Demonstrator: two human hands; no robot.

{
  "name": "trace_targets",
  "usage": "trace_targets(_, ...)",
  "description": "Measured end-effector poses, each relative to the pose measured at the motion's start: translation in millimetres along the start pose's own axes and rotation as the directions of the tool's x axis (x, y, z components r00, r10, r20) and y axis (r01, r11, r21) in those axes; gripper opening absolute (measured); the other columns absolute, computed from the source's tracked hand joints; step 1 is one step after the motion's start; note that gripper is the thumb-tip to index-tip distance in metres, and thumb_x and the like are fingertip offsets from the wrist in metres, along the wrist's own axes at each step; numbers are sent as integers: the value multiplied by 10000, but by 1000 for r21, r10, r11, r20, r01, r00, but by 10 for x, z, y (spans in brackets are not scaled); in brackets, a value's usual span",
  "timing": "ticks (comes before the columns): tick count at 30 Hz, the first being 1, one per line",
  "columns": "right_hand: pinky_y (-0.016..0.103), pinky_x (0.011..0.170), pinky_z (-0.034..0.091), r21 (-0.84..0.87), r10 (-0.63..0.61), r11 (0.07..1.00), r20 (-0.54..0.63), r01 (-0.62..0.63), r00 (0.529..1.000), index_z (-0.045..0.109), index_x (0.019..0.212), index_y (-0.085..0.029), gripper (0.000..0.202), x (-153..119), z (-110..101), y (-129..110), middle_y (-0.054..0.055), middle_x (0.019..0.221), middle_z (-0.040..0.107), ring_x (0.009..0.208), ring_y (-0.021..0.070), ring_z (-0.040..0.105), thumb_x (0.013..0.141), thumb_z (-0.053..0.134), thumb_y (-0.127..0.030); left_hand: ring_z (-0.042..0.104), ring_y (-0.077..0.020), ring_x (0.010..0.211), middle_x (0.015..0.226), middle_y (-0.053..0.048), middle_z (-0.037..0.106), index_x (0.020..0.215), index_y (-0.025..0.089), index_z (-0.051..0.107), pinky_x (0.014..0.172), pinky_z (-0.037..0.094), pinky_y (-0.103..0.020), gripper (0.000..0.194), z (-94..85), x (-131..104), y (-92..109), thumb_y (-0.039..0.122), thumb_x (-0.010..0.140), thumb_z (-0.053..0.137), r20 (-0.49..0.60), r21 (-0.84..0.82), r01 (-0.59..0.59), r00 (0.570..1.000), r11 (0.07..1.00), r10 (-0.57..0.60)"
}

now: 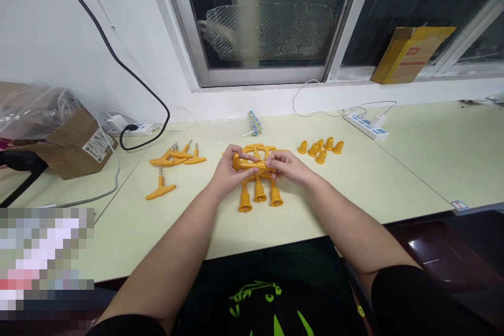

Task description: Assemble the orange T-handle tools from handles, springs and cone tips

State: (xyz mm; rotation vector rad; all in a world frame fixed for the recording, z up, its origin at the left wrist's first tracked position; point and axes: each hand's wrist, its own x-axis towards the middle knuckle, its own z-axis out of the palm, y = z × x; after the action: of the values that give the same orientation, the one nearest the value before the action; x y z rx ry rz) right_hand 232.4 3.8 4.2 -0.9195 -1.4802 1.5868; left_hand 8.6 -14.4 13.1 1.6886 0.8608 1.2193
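Over the table, my left hand (227, 172) is closed on the T-shaped handle of a yellow corkscrew (237, 161). My right hand (290, 166) pinches a yellow bell-shaped cap (261, 165) at the corkscrew's other end, in line with it; fingers partly hide where the two parts meet. Below and behind my hands lie several corkscrews with such caps on, among them one front corkscrew (244, 202) with a metal tip inside its bell. To the left are several corkscrews without caps (161, 189), their metal spirals bare. Several loose bell caps (321, 156) stand to the right.
A clear plastic bag (232, 128) lies near the wall. Power strips sit at the back right (364, 126) and back left, with cables. An open cardboard box (81, 142) stands at the left. Another carton (411, 55) leans on the window sill.
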Motion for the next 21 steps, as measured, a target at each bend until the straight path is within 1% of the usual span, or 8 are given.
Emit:
trace_targets(3, 259, 407, 404, 19, 191, 981, 53, -193, 980, 632, 787, -182, 325, 0, 22, -13, 30, 619, 652, 428, 115, 499, 886, 646, -492, 747, -228, 941, 1064, -68, 763, 955, 263, 371, 817, 597, -376, 536, 36, -19, 28, 400, 773, 857, 70, -24, 33, 997, 999, -31)
trace_targets(5, 277, 437, 451, 3, 192, 981, 45, -193, 980, 653, 847, -182, 341, 0, 32, -9, 47, 655, 666, 485, 146, 559, 913, 602, -513, 747, -240, 960, 985, -56, 761, 951, 259, 385, 842, 590, -382, 521, 48, -15, 40, 395, 774, 856, 65, -16, 37, 997, 999, -36)
trace_targets(7, 309, 562, 544, -46, 33, 998, -18, -33, 999, 667, 982, -199, 315, 1, 36, 6, 66, 851, 714, 676, 182, 651, 883, 667, -497, 744, -229, 957, 924, -34, 750, 952, 255, 398, 867, 579, -372, 500, 44, 4, 43, 380, 781, 850, 15, 20, 38, 999, 999, -39)
trace_targets(9, 327, 697, 577, -156, -176, 974, -66, 164, 982, 656, 1076, -225, 364, 1, 36, 24, 61, 1046, 700, 829, 185, 657, 810, 773, -444, 740, -204, 910, 891, -10, 736, 960, 254, 397, 858, 571, -348, 504, 27, 30, 31, 366, 776, 853, -43, 50, 49, 998, 998, -47)
trace_targets(10, 326, 730, 572, -210, -248, 951, -72, 228, 966, 652, 1082, -230, 388, 2, 37, 33, 55, 1080, 686, 848, 178, 644, 781, 806, -421, 736, -193, 881, 874, 3, 728, 966, 254, 393, 841, 568, -334, 515, 16, 42, 18, 364, 769, 856, -64, 54, 56, 997, 997, -52)
trace_targets(12, 316, 732, 557, -257, -285, 930, -59, 261, 957, 648, 1037, -220, 376, 5, 42, 41, 39, 1021, 678, 810, 165, 623, 770, 819, -422, 721, -172, 821, 837, 30, 702, 979, 255, 383, 795, 559, -306, 535, -4, 61, -19, 372, 761, 857, -92, 46, 57, 994, 997, -52)
trace_targets(17, 282, 560, 501, -63, -26, 998, -1, 26, 1000, 576, 908, -224, 329, 12, 70, 12, -13, 708, 650, 574, 145, 596, 860, 707, -522, 681, -127, 762, 855, 38, 679, 988, 252, 373, 753, 545, -269, 512, -5, 51, -80, 376, 795, 832, -28, 14, -2, 1000, 1000, 2)
trace_targets(21, 298, 520, 501, -50, 159, 987, 158, -153, 975, 587, 958, -222, 366, -22, 63, -29, 12, 636, 673, 517, 173, 616, 937, 574, -586, 702, -147, 832, 970, -17, 705, 1020, 249, 393, 744, 566, -276, 495, 26, 16, -50, 366, 813, 827, 85, -12, -18, 996, 1000, 19)
